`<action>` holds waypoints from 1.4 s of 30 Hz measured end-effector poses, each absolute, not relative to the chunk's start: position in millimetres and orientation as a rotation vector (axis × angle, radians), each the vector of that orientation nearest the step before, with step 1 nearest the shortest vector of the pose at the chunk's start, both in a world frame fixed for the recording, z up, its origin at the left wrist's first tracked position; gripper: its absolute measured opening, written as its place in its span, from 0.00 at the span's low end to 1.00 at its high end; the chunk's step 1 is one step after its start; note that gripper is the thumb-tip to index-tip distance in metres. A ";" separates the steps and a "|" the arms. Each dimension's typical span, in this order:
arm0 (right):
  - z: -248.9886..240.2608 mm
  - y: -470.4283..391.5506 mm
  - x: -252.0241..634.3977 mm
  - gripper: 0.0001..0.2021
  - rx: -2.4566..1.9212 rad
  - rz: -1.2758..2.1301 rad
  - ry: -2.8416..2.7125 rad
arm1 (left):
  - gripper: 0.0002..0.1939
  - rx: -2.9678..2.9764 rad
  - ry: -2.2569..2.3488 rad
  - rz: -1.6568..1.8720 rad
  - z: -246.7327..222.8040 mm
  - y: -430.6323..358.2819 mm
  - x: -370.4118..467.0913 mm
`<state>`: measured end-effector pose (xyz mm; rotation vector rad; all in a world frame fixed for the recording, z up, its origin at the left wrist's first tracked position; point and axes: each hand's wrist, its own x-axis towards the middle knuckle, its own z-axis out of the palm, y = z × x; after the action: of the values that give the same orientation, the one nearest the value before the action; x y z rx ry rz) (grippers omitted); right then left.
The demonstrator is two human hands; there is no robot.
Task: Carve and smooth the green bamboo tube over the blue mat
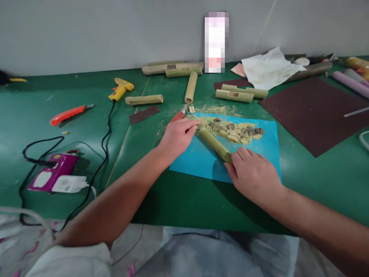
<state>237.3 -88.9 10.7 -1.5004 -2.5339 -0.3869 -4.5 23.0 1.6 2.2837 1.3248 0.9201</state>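
Note:
A pale green bamboo tube [215, 144] slants over a blue sheet [190, 161]. My right hand [255, 173] is closed around its near end. At the tube's far end is my left hand [178, 135], index finger stretched forward and thumb close beneath it. Something small and greyish may be between those fingertips; I cannot make it out. Just behind the left hand shows a red utility knife [181, 114], partly hidden by it. Greenish bamboo dust [245, 140] with several small dark squares [230, 126] lies on the sheet, right of the tube.
Cut bamboo tubes [235, 95] lie toward the wall, one more [144, 100] at left. A yellow glue gun [121, 89], an orange-red cutter [70, 114] and a purple power strip [54, 171] with cords occupy the left. Dark brown sandpaper [314, 115] and white tissue [271, 71] are at right.

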 end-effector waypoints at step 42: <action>9.0 -56.4 285.1 0.09 -1.623 0.098 -2.324 | 0.18 1.937 1.327 0.812 11.0 -3.5 0.6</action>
<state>285.1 -56.4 9.0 -1.6231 -2.3236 0.0978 0.6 -3.5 11.0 1.9373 1.3275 0.8122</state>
